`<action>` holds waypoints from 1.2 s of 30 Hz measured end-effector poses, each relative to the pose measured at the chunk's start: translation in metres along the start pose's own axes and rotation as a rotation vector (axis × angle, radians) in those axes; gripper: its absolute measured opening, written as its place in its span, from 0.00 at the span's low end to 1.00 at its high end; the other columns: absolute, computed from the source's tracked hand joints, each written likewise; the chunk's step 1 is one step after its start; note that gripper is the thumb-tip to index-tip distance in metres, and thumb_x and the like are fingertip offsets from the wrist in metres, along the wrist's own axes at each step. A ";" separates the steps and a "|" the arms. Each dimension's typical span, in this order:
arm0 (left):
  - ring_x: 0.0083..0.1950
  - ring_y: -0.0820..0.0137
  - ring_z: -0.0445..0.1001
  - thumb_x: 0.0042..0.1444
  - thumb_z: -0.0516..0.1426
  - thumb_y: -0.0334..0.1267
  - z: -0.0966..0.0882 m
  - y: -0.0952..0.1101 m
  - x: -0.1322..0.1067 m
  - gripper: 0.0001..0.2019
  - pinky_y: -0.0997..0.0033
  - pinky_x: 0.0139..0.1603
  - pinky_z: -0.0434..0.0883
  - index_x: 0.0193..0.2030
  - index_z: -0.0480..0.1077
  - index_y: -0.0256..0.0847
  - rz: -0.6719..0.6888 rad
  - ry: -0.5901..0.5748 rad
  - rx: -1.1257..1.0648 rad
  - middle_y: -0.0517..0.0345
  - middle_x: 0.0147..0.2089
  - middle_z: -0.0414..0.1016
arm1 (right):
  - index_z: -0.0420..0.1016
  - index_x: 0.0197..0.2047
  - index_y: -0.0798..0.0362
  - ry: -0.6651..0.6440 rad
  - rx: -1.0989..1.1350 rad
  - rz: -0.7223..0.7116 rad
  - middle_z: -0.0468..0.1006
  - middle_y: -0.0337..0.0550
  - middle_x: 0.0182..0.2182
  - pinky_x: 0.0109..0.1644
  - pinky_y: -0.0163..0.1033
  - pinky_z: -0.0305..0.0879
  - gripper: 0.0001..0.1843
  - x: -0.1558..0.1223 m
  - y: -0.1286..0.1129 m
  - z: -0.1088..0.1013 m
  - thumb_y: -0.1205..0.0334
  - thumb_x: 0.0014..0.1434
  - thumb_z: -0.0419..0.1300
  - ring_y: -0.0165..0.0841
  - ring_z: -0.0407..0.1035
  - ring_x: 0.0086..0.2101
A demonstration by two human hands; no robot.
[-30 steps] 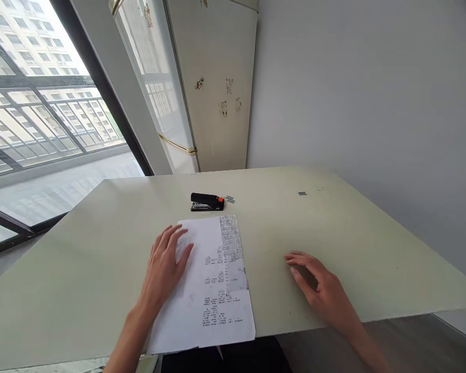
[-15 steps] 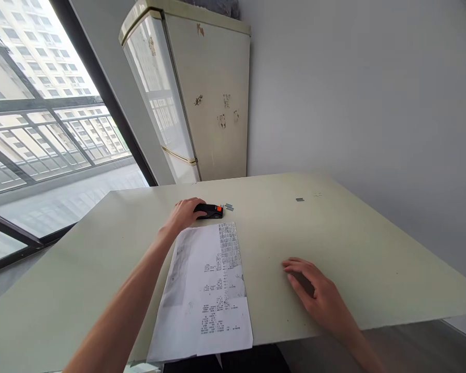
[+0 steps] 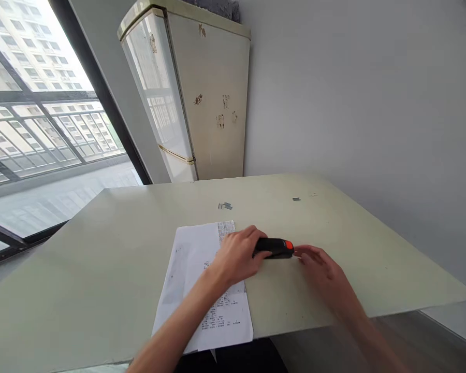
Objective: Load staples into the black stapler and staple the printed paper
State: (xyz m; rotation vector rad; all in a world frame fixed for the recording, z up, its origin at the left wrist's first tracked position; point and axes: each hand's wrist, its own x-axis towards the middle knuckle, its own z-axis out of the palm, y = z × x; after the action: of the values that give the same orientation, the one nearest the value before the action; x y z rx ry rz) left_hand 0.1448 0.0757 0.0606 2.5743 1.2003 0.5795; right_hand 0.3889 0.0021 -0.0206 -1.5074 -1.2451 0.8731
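My left hand (image 3: 238, 256) grips the rear of a black stapler (image 3: 275, 247) with an orange tip, holding it just above the table to the right of a printed paper sheet (image 3: 196, 280). My left forearm crosses over the sheet. My right hand (image 3: 322, 272) is right beside the stapler's orange end, fingers spread and slightly curled, with nothing in them; its fingertips almost touch the stapler.
The pale green table (image 3: 101, 259) carries loose staple strips (image 3: 225, 206) behind the paper and another small strip (image 3: 296, 199) to the far right. A cream fridge (image 3: 194, 98) stands behind the table, a large window (image 3: 34, 119) to the left, a grey wall on the right.
My left hand took hold of the stapler at the back of the table and carried it toward me and rightward, across the paper. My right hand lifted off the table toward the stapler.
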 end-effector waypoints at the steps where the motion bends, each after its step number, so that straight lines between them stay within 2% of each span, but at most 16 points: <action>1: 0.41 0.62 0.80 0.65 0.62 0.42 0.010 0.007 0.001 0.12 0.64 0.37 0.72 0.53 0.74 0.44 0.001 -0.020 -0.011 0.56 0.48 0.80 | 0.78 0.54 0.44 0.002 0.017 0.018 0.82 0.47 0.58 0.58 0.48 0.76 0.22 0.004 -0.004 -0.004 0.39 0.68 0.58 0.46 0.77 0.56; 6: 0.45 0.60 0.81 0.64 0.63 0.42 0.051 0.028 0.011 0.13 0.65 0.37 0.73 0.53 0.74 0.43 0.010 -0.062 -0.039 0.54 0.50 0.80 | 0.77 0.52 0.46 -0.030 0.066 -0.014 0.81 0.49 0.57 0.62 0.50 0.72 0.22 0.030 -0.009 -0.015 0.38 0.68 0.59 0.45 0.76 0.57; 9: 0.46 0.60 0.82 0.65 0.63 0.43 0.063 0.032 0.016 0.12 0.64 0.40 0.74 0.53 0.74 0.44 -0.012 -0.029 -0.091 0.54 0.49 0.80 | 0.76 0.51 0.46 -0.055 0.075 -0.035 0.82 0.50 0.55 0.62 0.52 0.71 0.22 0.042 -0.001 -0.014 0.38 0.67 0.59 0.45 0.76 0.55; 11: 0.49 0.59 0.81 0.66 0.63 0.44 0.064 0.029 0.014 0.15 0.61 0.46 0.76 0.56 0.73 0.44 -0.014 0.001 -0.132 0.53 0.51 0.80 | 0.76 0.50 0.46 -0.069 0.070 -0.042 0.82 0.50 0.54 0.61 0.51 0.72 0.22 0.046 0.005 -0.013 0.38 0.67 0.59 0.45 0.77 0.54; 14: 0.65 0.52 0.74 0.65 0.64 0.48 0.057 0.012 -0.004 0.27 0.51 0.62 0.73 0.67 0.64 0.44 0.003 0.031 -0.127 0.46 0.64 0.74 | 0.76 0.49 0.47 -0.087 0.039 -0.052 0.83 0.49 0.53 0.62 0.50 0.70 0.21 0.046 0.011 -0.013 0.38 0.69 0.57 0.44 0.77 0.54; 17: 0.80 0.47 0.52 0.67 0.60 0.55 0.045 -0.016 -0.035 0.37 0.41 0.73 0.62 0.76 0.52 0.46 -0.025 0.004 -0.050 0.42 0.78 0.57 | 0.77 0.50 0.46 -0.096 -0.003 -0.049 0.83 0.48 0.55 0.63 0.49 0.69 0.22 0.042 0.012 -0.016 0.39 0.71 0.54 0.43 0.76 0.55; 19: 0.82 0.45 0.41 0.69 0.55 0.61 0.039 -0.035 -0.055 0.40 0.37 0.76 0.56 0.79 0.46 0.46 -0.069 -0.037 0.013 0.42 0.81 0.49 | 0.77 0.50 0.46 -0.095 -0.023 -0.048 0.82 0.48 0.56 0.63 0.49 0.69 0.22 0.040 0.012 -0.017 0.39 0.72 0.52 0.43 0.76 0.56; 21: 0.82 0.45 0.35 0.71 0.51 0.62 0.036 -0.053 -0.073 0.40 0.35 0.77 0.51 0.80 0.42 0.47 -0.086 -0.076 0.073 0.43 0.82 0.43 | 0.77 0.51 0.45 -0.090 -0.034 -0.045 0.82 0.48 0.56 0.64 0.49 0.68 0.23 0.037 0.011 -0.017 0.38 0.72 0.51 0.43 0.75 0.56; 24: 0.82 0.47 0.35 0.73 0.49 0.59 0.031 -0.071 -0.091 0.39 0.35 0.78 0.48 0.82 0.36 0.51 -0.067 -0.110 0.134 0.48 0.83 0.40 | 0.77 0.52 0.45 -0.078 -0.041 -0.032 0.83 0.46 0.54 0.63 0.49 0.69 0.23 0.035 0.009 -0.016 0.38 0.72 0.50 0.43 0.75 0.56; 27: 0.81 0.47 0.34 0.73 0.50 0.58 0.025 -0.078 -0.099 0.40 0.33 0.78 0.48 0.82 0.32 0.55 -0.054 -0.093 0.149 0.50 0.83 0.38 | 0.76 0.53 0.44 -0.066 -0.047 -0.025 0.83 0.45 0.54 0.64 0.48 0.68 0.23 0.033 0.006 -0.016 0.38 0.73 0.49 0.42 0.75 0.57; 29: 0.82 0.46 0.34 0.72 0.52 0.58 0.020 -0.074 -0.097 0.41 0.33 0.77 0.51 0.82 0.33 0.55 -0.051 -0.039 0.131 0.49 0.83 0.36 | 0.76 0.54 0.43 -0.064 -0.053 -0.016 0.83 0.45 0.56 0.64 0.48 0.68 0.23 0.031 0.004 -0.017 0.39 0.73 0.48 0.42 0.74 0.58; 31: 0.82 0.47 0.38 0.71 0.54 0.57 0.020 -0.062 -0.089 0.38 0.35 0.76 0.55 0.81 0.41 0.53 -0.028 0.019 0.092 0.48 0.83 0.40 | 0.76 0.55 0.43 -0.065 -0.071 -0.007 0.83 0.45 0.57 0.64 0.49 0.68 0.24 0.030 0.003 -0.017 0.39 0.74 0.48 0.43 0.73 0.59; 34: 0.81 0.51 0.48 0.71 0.57 0.50 0.029 -0.038 -0.068 0.27 0.40 0.75 0.62 0.72 0.61 0.50 0.046 0.046 0.016 0.51 0.77 0.59 | 0.76 0.54 0.43 -0.067 -0.109 -0.015 0.82 0.45 0.57 0.65 0.51 0.65 0.24 0.030 0.003 -0.017 0.39 0.74 0.47 0.44 0.72 0.60; 36: 0.78 0.51 0.55 0.68 0.61 0.46 0.040 -0.023 -0.053 0.20 0.42 0.73 0.66 0.64 0.69 0.48 0.079 0.053 -0.028 0.52 0.71 0.69 | 0.75 0.55 0.43 -0.067 -0.127 -0.024 0.83 0.44 0.56 0.66 0.51 0.64 0.24 0.031 0.004 -0.017 0.40 0.74 0.46 0.44 0.73 0.59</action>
State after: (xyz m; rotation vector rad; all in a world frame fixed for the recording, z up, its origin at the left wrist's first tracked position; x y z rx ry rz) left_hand 0.1169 0.0475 0.0029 2.6077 1.1027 0.6801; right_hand 0.4133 0.0285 -0.0180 -1.5710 -1.3875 0.8483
